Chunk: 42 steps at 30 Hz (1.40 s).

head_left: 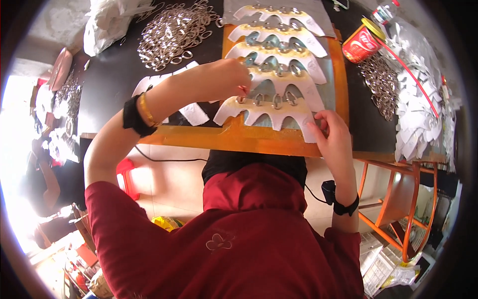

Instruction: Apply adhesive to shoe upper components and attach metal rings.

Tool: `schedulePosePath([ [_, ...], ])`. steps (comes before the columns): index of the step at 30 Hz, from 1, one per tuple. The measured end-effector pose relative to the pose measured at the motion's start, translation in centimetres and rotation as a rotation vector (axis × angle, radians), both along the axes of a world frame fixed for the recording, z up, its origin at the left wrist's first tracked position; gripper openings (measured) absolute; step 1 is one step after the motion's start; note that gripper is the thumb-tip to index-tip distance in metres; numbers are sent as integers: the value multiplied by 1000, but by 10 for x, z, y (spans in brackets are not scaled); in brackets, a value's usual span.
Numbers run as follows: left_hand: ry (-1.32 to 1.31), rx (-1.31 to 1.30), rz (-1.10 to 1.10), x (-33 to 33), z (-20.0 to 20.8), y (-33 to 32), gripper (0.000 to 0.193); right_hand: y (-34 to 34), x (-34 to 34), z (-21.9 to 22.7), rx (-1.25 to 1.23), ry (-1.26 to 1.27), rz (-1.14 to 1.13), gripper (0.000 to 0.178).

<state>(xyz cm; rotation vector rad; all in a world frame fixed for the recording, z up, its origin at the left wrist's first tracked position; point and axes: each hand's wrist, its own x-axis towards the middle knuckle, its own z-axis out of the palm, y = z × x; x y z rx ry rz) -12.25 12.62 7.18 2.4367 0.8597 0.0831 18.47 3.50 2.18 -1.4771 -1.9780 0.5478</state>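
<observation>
The nearest white scalloped piece [294,117] lies on the board in front of me, with several oval metal rings [277,101] along its upper edge. My left hand [229,78] is closed above its left end, fingertips pinched close to a ring there. What sits between those fingertips is too small to make out. At the piece's right end, my right hand [332,133] grips the tip with thumb and curled fingers. Behind it, more white scalloped pieces [281,50] lie in overlapping rows, each with shiny oval rings along a yellowish band.
A large heap of oval rings [172,35] lies at the back left, beside a white plastic bag [107,25]. White cut pieces [191,113] rest under my left forearm. Rightward are a red can [361,44], a smaller ring heap [379,84] and piled white pieces [418,109].
</observation>
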Motion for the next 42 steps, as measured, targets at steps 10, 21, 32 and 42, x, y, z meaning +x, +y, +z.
schedulePosePath([
  [10, 46, -472, 730, -26, 6, -64, 20, 6, -7, 1, 10, -158, 14, 33],
  [21, -146, -600, 730, -34, -16, -63, 20, 4, -7, 4, -57, -132, -46, 28],
  [32, -266, -604, 761, -40, -23, -65, 22, 4, -8, 11, -157, 183, 110, 29],
  [42, -296, -566, 758, -47, 9, -58, 22, 30, -1, 37, -208, 388, 142, 38],
])
